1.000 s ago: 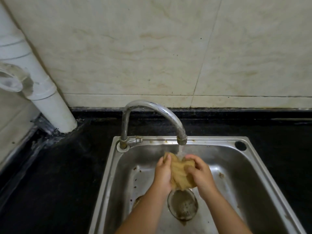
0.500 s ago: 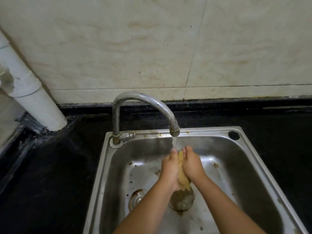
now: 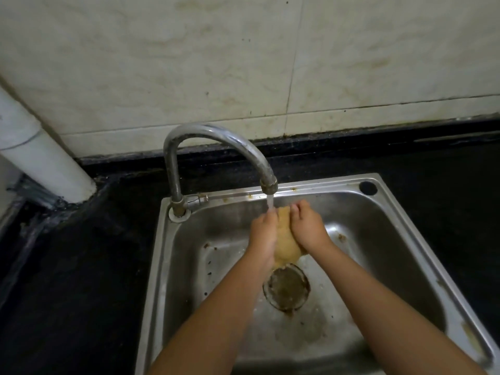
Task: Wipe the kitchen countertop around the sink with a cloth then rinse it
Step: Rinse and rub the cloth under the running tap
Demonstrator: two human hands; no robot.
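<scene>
A yellow-brown cloth [image 3: 285, 243] is bunched between my two hands over the steel sink [image 3: 400, 220]. My left hand [image 3: 263, 238] grips its left side, and my right hand [image 3: 308, 226] presses and holds its right side. Water runs from the curved tap [image 3: 216, 136] onto the top of the cloth and my left fingers. The round drain [image 3: 286, 289] lies just below the cloth. The black countertop [image 3: 81, 280] surrounds the sink.
A white pipe [image 3: 40, 155] stands at the back left corner of the counter. The tiled wall [image 3: 243, 63] rises behind the tap. Brown specks dot the sink floor and its back rim.
My hands closed together from holding the cloth spread out to squeezing it bunched between them under the running water. The view shifted slightly.
</scene>
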